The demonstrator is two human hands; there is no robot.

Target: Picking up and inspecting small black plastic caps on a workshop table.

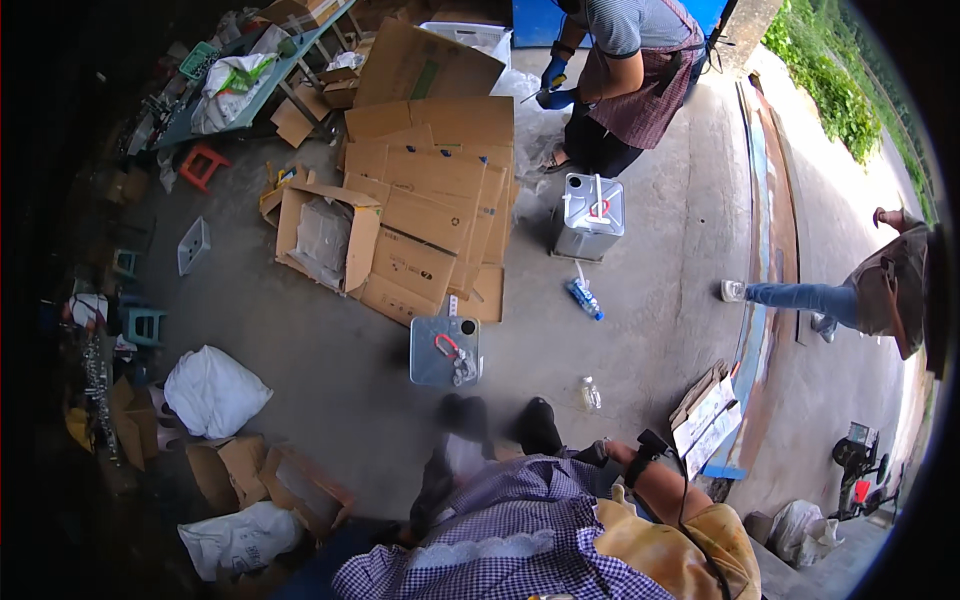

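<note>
My right hand [612, 453] is beside my apron at hip height, below a dark wristband. Its fingers are not clear, and I cannot tell whether it holds anything. My left hand does not show. Just ahead of my shoes is a square metal tin [428, 365], with a red loop and some small pale items on its top. Farther off to the right, a second square tin [588, 245] stands upright, with a white strip and a red piece on its lid. A clear plastic bottle [590, 393] lies near my right foot, and a blue-labelled bottle [585, 298] beyond it.
Flattened cardboard [420, 220] is piled ahead, beside an open box [365, 245]. A co-worker [640, 70] in blue gloves bends over, holding a yellow-handled tool. Another person [860, 290] walks at right. White sacks [217, 390], small stools [145, 325] and a workbench [255, 85] stand left.
</note>
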